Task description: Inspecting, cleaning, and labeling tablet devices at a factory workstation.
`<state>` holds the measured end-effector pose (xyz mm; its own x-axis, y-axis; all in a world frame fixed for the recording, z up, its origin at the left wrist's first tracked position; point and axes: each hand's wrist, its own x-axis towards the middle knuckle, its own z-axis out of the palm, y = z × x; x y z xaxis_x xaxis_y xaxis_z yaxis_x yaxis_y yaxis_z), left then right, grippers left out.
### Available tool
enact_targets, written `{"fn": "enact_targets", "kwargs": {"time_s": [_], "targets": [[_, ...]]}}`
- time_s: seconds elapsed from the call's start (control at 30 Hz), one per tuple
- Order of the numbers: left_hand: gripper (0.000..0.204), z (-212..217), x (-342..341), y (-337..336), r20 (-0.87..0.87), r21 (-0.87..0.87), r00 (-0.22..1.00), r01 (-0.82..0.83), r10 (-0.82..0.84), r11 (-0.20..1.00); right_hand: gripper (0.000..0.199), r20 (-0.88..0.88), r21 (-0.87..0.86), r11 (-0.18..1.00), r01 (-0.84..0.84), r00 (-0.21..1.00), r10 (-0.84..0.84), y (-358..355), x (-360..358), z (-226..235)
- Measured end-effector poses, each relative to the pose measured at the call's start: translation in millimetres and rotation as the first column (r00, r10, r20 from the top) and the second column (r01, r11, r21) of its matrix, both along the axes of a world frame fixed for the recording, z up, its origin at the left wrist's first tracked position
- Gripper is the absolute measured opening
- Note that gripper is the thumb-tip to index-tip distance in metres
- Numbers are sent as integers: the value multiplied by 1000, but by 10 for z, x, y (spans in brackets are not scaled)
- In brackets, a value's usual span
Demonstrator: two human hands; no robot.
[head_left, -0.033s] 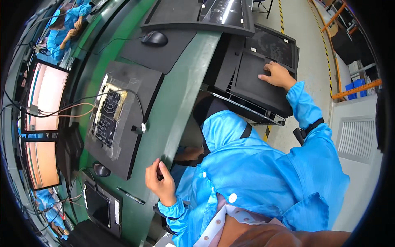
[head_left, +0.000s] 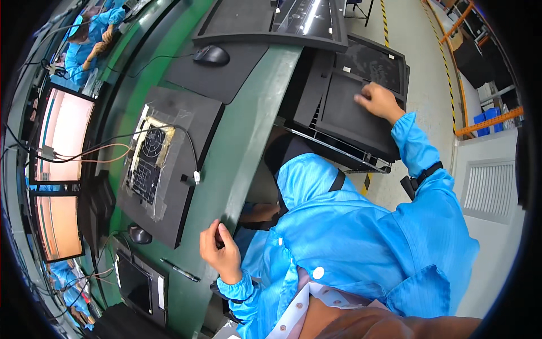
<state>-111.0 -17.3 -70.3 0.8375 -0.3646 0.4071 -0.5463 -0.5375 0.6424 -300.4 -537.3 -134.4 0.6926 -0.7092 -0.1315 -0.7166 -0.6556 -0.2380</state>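
Note:
My left hand (head_left: 221, 254) hovers by the front edge of the green workbench (head_left: 240, 130), its fingers loosely curled in and nothing visible in them. Farther right, my right hand (head_left: 381, 103) is over a black foam tray (head_left: 353, 113) with a shallow rectangular recess; its fingers are drawn together, slightly blurred, and I see nothing in them. Whether it touches the foam I cannot tell. On the bench lies a thick black foam block (head_left: 200, 121) with a taped-in panel (head_left: 148, 155) of printed circle and grid patterns. A cable with a white connector (head_left: 196, 177) rests on that block.
Two lit monitors (head_left: 63, 135) stand along the left. Computer mice (head_left: 212, 55), a pen (head_left: 179, 270) and a black tablet-like device (head_left: 138, 285) lie on the bench. Another large black tray (head_left: 243, 22) sits at its far end. A co-worker (head_left: 93, 42) sits across, upper left.
The fingers of my right hand, spread over the foam tray before, have drawn together and lifted slightly. My left hand stays where it was.

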Motion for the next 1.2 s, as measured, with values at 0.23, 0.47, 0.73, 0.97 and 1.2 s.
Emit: {"fn": "enact_targets", "kwargs": {"time_s": [0.23, 0.47, 0.73, 0.97, 1.2], "targets": [[10, -19, -62, 86, -11, 4, 999, -30, 30, 1000, 92, -143, -291, 941, -170, 981, 133, -967, -90, -33], [10, 38, -75, 77, 10, -8, 997, -70, 70, 997, 92, -220, -111, 931, -347, 922, 317, -1257, -2, 169], [15, 232, -327, -75, -116, -103, 971, 196, -207, 975, 39, 114, -553, 810, -196, 945, 307, -1179, -349, 482], [23, 443, -348, -313, -363, -215, 782, 459, -507, 862, 21, 156, -489, 797, -355, 863, 481, -138, -786, 1729], [55, 316, -110, -419, -645, -605, 417, 234, -640, 761, 34, 561, -261, 660, -705, 445, 698, 779, 233, 2028]]}}
